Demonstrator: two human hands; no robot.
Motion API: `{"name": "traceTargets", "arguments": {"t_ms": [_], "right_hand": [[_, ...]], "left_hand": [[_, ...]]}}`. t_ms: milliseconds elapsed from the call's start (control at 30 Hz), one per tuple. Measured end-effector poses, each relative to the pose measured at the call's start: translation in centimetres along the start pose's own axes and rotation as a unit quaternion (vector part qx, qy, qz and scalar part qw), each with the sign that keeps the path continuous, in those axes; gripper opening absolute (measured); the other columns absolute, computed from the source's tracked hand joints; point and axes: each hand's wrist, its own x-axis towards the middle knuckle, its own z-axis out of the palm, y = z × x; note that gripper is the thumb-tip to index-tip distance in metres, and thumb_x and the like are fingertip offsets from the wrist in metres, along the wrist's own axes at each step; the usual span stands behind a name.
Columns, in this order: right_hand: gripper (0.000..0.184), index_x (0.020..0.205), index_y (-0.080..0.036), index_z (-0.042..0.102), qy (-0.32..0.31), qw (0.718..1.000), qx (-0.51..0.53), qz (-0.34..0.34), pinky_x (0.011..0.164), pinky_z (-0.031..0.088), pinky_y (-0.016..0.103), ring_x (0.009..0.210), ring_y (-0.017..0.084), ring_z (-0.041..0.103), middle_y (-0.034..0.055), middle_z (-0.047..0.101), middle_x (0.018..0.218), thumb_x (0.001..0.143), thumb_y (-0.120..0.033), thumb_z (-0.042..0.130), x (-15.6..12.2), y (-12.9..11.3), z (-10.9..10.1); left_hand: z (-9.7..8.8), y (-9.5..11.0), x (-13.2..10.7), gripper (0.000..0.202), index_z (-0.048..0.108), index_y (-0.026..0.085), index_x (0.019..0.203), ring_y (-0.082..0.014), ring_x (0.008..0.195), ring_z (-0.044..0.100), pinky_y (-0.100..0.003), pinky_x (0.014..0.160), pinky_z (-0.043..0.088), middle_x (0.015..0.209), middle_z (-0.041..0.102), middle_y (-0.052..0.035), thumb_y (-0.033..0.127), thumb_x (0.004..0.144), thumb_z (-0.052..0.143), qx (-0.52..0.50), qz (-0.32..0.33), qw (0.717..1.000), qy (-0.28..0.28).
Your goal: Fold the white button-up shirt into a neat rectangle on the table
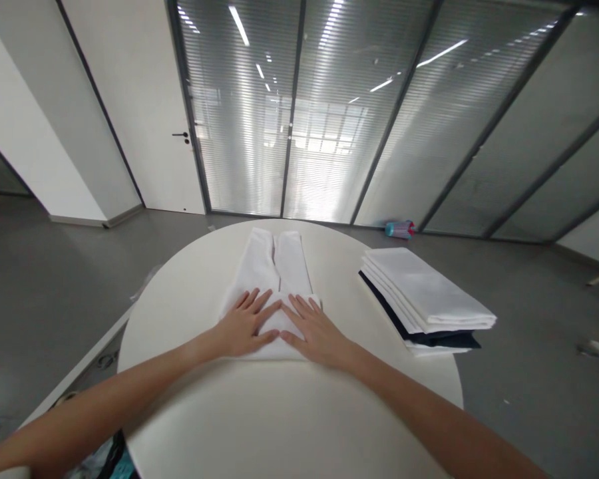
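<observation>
A white cloth garment (pixel 259 263), which looks like trousers with two leg-like strips, lies on the round white table (pixel 279 419). Its near end is folded over toward the far side. My left hand (pixel 242 326) rests flat on the folded part, fingers spread. Beside it my right hand (pixel 317 331) also lies flat on the cloth, fingers apart. The fingertips of both hands come close together near the fold's edge. Neither hand grips anything.
On the table's right side sits a stack of folded white cloths (pixel 424 286) with a dark navy one (pixel 429 338) low in it, overhanging the edge. A blue and red object (pixel 400 229) lies on the floor by the glass partition (pixel 324 133). A white door (pixel 144 106) stands at the left.
</observation>
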Motion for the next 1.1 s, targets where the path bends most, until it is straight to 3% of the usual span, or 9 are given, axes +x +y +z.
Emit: {"name": "traceTargets", "arguments": {"t_ms": [200, 433, 600, 767, 900, 1100], "right_hand": [[0.080, 0.159, -0.010, 0.026, -0.005, 1.000, 0.026, 0.011, 0.126, 0.019, 0.056, 0.155, 0.029, 0.015, 0.0188, 0.019, 0.165, 0.100, -0.063, 0.036, -1.9, 1.9, 0.6], [0.072, 0.160, -0.017, 0.027, 0.008, 0.999, 0.029, -0.026, 0.127, 0.019, 0.055, 0.156, 0.026, 0.014, 0.0132, 0.018, 0.167, 0.101, -0.056, 0.042, -3.0, 2.1, 1.0], [0.070, 0.156, -0.015, 0.035, 0.000, 0.999, 0.038, -0.012, 0.126, 0.020, 0.055, 0.155, 0.027, 0.018, 0.0154, 0.023, 0.165, 0.101, -0.057, 0.042, -2.8, 1.9, 0.5], [0.065, 0.155, -0.019, 0.039, 0.041, 0.999, 0.030, -0.020, 0.127, 0.014, 0.056, 0.156, 0.026, 0.014, 0.0121, 0.024, 0.165, 0.102, -0.057, 0.039, -1.6, 1.6, -0.7], [0.074, 0.160, -0.018, 0.027, -0.024, 0.999, 0.044, -0.021, 0.126, 0.013, 0.056, 0.156, 0.027, 0.008, 0.0152, 0.014, 0.167, 0.101, -0.062, 0.036, -0.8, 1.4, -0.9], [0.074, 0.160, -0.021, 0.025, -0.083, 0.995, 0.045, -0.015, 0.126, 0.010, 0.055, 0.156, 0.027, 0.007, 0.0143, 0.012, 0.167, 0.100, -0.061, 0.040, -2.4, 1.8, -0.9]], "left_hand": [[0.5, 0.1, -0.7, 0.069, 0.030, 0.034, 0.159, -0.0396, 0.152, 0.021, -0.060, 0.120, 0.023, 0.167, 0.022, -0.0094, 0.063, 0.097, 0.043, 0.014, 0.008, 1.000, 0.012], [1.2, 0.2, -1.4, 0.070, 0.025, 0.034, 0.160, -0.0385, 0.153, 0.018, -0.060, 0.121, 0.021, 0.168, 0.019, -0.0075, 0.060, 0.098, 0.046, 0.014, 0.018, 0.999, 0.027], [0.9, 0.5, -1.5, 0.069, 0.028, 0.033, 0.159, -0.0391, 0.153, 0.017, -0.062, 0.121, 0.020, 0.168, 0.017, -0.0091, 0.061, 0.099, 0.042, 0.001, 0.003, 1.000, -0.002], [0.0, 0.9, -1.3, 0.067, 0.027, 0.036, 0.159, -0.0361, 0.154, 0.014, -0.059, 0.123, 0.017, 0.168, 0.016, -0.0061, 0.063, 0.099, 0.039, 0.001, -0.018, 0.999, -0.027], [0.0, 1.4, -1.4, 0.068, 0.027, 0.035, 0.159, -0.0365, 0.154, 0.014, -0.060, 0.122, 0.017, 0.168, 0.017, -0.0066, 0.064, 0.099, 0.039, 0.001, -0.027, 0.999, -0.027], [0.3, 3.6, -1.7, 0.069, 0.029, 0.034, 0.159, -0.0413, 0.153, 0.015, -0.066, 0.119, 0.019, 0.168, 0.018, -0.0095, 0.064, 0.098, 0.040, -0.002, -0.042, 0.999, -0.029]]}}
